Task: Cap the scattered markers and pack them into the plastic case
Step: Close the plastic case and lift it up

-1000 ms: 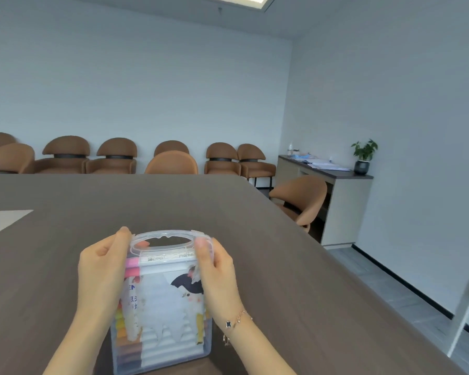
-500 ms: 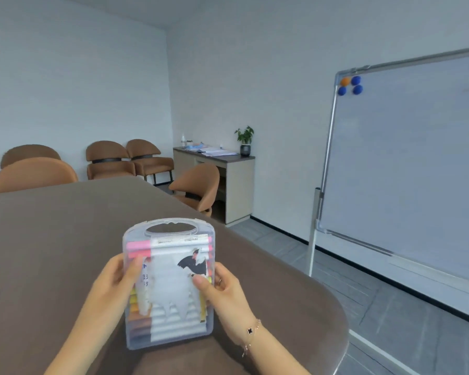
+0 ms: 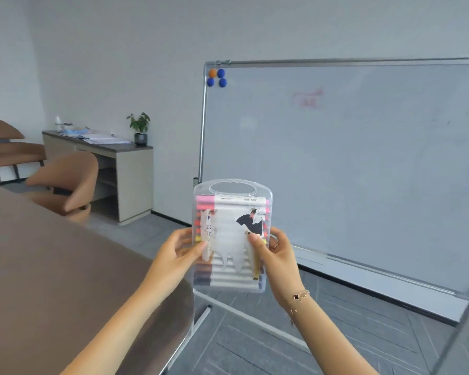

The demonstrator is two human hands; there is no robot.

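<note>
The plastic case (image 3: pixel 232 236) is held upright in the air, just right of the worktop (image 3: pixel 52 266) edge, handle opening at the top. Its long axis runs vertically; the markers (image 3: pixel 228 274) inside lie horizontally, stacked. The left hand (image 3: pixel 178 253) grips the left edge and the right hand (image 3: pixel 275 255) grips the right edge, thumbs pressed on the front face. Both hands are equally near.

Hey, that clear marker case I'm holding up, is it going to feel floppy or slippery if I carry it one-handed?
Probably stiff: the case keeps its flat shape though the left hand and right hand grip only its sides. Its glossy plastic may be slippery. Packed with markers, it's likely fairly heavy, so the handle seems safer.
</note>
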